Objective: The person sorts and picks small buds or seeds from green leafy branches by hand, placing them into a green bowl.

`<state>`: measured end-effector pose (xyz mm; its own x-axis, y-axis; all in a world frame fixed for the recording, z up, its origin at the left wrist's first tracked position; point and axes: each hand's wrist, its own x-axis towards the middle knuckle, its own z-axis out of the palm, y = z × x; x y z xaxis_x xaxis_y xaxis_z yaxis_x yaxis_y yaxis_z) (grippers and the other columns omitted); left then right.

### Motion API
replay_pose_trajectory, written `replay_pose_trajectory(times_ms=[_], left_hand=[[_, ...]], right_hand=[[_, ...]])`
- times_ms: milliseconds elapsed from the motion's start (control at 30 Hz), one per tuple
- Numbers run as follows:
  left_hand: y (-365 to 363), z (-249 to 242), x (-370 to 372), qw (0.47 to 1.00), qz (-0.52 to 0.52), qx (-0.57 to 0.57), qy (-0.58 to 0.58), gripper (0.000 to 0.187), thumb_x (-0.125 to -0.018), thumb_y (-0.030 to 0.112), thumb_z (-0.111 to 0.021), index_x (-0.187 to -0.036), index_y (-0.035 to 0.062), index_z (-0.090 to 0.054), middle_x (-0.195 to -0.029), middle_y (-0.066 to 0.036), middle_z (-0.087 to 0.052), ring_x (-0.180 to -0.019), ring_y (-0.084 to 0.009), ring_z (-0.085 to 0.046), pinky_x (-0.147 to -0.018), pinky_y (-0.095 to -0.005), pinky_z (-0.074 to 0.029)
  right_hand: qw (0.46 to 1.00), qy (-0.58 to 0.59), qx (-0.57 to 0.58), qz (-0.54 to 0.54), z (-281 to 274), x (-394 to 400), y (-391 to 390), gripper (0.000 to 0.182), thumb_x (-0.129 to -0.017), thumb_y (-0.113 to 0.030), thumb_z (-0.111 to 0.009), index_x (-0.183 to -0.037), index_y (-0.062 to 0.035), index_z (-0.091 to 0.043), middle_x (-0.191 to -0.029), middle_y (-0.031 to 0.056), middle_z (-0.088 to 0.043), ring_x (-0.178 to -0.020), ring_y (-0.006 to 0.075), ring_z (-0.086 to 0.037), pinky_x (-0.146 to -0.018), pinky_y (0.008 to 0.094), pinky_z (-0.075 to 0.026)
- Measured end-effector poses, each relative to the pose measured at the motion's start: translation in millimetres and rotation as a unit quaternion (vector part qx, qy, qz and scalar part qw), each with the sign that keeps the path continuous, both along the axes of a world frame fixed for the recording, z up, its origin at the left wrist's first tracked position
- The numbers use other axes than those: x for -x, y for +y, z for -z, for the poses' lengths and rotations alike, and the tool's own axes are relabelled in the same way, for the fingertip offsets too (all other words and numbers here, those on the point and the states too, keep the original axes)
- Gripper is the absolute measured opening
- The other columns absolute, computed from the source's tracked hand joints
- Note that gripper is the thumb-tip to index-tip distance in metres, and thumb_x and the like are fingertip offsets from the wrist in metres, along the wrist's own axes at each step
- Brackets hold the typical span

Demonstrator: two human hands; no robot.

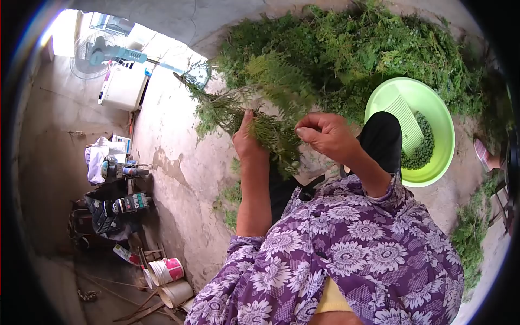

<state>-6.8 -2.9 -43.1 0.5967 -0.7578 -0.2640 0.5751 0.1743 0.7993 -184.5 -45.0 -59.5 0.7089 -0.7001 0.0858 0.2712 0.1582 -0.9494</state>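
My left hand (250,142) is closed around a leafy green branch (281,130), with the thumb pointing up along it. The woody stem reaches to the upper left, and fine feathery foliage hangs down past the hand. Just right of the foliage is my right hand (327,135), with thumb and forefinger pinched together. Whatever lies between those fingertips is too small to make out. A light green basin (445,157) stands to the right, beside my dark-clad knee. Inside it are many small round green berries or cones (425,143) and a ridged green panel (403,120).
A big heap of cut green branches (352,59) lies against the far wall. More greenery (471,235) is at right, near another person's foot in a pink slipper (481,153). At left are a fan (100,54), a white container (123,89), cluttered bags (108,216) and buckets (165,271).
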Motion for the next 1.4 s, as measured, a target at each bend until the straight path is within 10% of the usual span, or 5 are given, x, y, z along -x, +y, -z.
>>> replay_pose_trajectory(times_ms=[100,433,1133,1233,1400], left_hand=[[0.9,-12.2,18.1,0.999,-0.012,-0.027,-0.037,0.013,-0.084,0.015,-0.054,-0.081,0.0021,-0.057,-0.069,-0.006,-0.058,-0.057,-0.0166,-0.056,-0.052,-0.0299,-0.048],[-3.8,1.6,22.0,0.998,-0.035,-0.013,-0.059,0.016,-0.082,0.016,-0.058,-0.085,0.0001,-0.057,-0.071,-0.008,-0.058,-0.057,-0.0182,-0.056,-0.052,-0.0313,-0.048],[-3.3,-1.4,20.0,0.995,0.007,-0.059,-0.082,0.02,-0.078,0.017,-0.063,-0.082,-0.0024,-0.059,-0.073,-0.008,-0.059,-0.058,-0.0162,-0.057,-0.053,-0.03,-0.048],[-5.4,1.6,-3.8,0.998,0.007,-0.007,-0.056,0.018,-0.082,0.018,-0.057,-0.083,0.0,-0.059,-0.071,-0.007,-0.059,-0.056,-0.0174,-0.057,-0.05,-0.031,-0.048],[-0.8,7.5,-41.7,0.995,-0.018,-0.001,-0.097,0.018,-0.085,0.019,-0.053,-0.083,0.0014,-0.057,-0.069,-0.006,-0.058,-0.057,-0.0184,-0.057,-0.051,-0.0319,-0.048]], right_hand=[[0.972,0.006,0.195,0.129,16.1,-15.8,4.1,0.015,-0.08,-0.013,-0.059,-0.084,0.002,-0.059,-0.062,-0.0014,-0.053,-0.053,0.0028,-0.044,-0.046,0.0202,-0.036],[0.974,0.17,0.123,0.088,6.1,-9.6,1.8,0.024,-0.074,-0.018,-0.067,-0.083,0.0025,-0.058,-0.062,-0.0004,-0.054,-0.058,0.0037,-0.047,-0.051,0.0206,-0.039],[0.99,0.096,0.097,0.024,24.6,-8.6,-3.9,0.011,-0.077,-0.01,-0.06,-0.077,-0.0005,-0.056,-0.067,-0.0035,-0.052,-0.065,0.0022,-0.045,-0.057,0.021,-0.039],[0.986,-0.017,0.162,0.036,10.8,-1.4,2.3,0.016,-0.077,-0.013,-0.055,-0.07,0.0013,-0.055,-0.056,0.0001,-0.052,-0.047,0.0048,-0.043,-0.042,0.0209,-0.034],[0.938,-0.132,-0.268,-0.177,2.6,12.4,-0.5,0.012,-0.082,-0.011,-0.047,-0.089,-0.0017,-0.051,-0.07,0.0075,-0.055,-0.044,0.005,-0.046,-0.035,0.0172,-0.033]])
